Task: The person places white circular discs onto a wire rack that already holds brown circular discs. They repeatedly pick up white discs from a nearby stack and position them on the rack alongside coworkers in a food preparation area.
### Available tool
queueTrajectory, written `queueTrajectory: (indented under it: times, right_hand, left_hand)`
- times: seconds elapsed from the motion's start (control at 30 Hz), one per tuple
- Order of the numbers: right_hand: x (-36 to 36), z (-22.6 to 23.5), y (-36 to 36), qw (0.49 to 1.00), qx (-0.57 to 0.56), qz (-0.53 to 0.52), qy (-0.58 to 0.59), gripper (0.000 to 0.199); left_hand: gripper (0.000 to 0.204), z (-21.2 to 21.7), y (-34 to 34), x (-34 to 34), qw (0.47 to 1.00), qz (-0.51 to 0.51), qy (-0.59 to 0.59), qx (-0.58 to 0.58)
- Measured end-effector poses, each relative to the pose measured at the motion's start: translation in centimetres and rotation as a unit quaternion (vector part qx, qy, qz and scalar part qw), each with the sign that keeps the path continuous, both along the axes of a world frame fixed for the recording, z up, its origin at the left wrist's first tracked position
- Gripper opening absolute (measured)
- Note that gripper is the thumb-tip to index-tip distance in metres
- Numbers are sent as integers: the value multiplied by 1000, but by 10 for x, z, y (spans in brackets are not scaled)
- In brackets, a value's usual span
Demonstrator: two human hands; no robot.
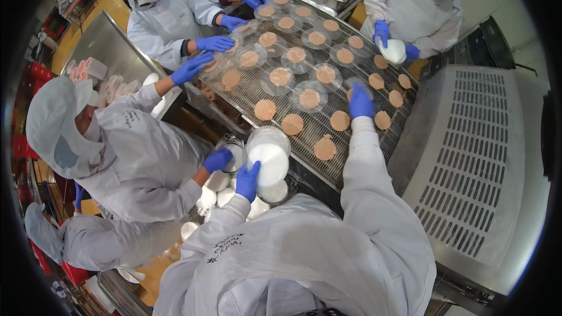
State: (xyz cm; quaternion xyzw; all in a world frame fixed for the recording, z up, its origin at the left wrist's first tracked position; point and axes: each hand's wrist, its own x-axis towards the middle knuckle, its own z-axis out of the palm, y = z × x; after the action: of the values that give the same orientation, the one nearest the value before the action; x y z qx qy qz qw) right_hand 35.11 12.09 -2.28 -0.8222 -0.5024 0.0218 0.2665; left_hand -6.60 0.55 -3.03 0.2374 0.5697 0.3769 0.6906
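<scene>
My left hand (248,181), in a blue glove, is closed on the edge of a stack of thin round white sheets (269,158), held beside the belt's near edge. My right hand (360,102), also gloved in blue, reaches over the wire mesh belt (363,158). Its fingers are smeared by motion above a flat round brown patty, and whether they hold a sheet cannot be made out. Several patties (325,148) lie on the mesh around it. Clear round sheets (309,96) lie with many of the patties farther up the belt.
Co-workers' gloved hands (215,43) work along the belt's left side. At the far right a person holds a white stack (393,51). A slotted metal housing (468,158) stands at right. More white round stacks (219,181) sit below left, where a neighbour's hand (218,160) reaches.
</scene>
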Motion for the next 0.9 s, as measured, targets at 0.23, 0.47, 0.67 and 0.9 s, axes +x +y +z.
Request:
queueTrajectory:
  times: [0.23, 0.47, 0.67, 0.9]
  right_hand:
    - [-84, -40, -44, 989, 18, 143, 36, 35]
    - [-17, -13, -52, 796, 217, -173, 538, 25]
    - [-10, -31, 50, 990, 28, 141, -16, 45]
    - [-40, -23, 64, 986, -102, 133, 19, 25]
  left_hand:
    - [49, 21, 9, -1, 1000, -9, 10, 10]
    - [50, 5, 10, -4, 1000, 2, 7, 4]
    - [45, 14, 15, 9, 1000, -13, 13, -9]
    - [47, 15, 10, 6, 1000, -12, -1, 19]
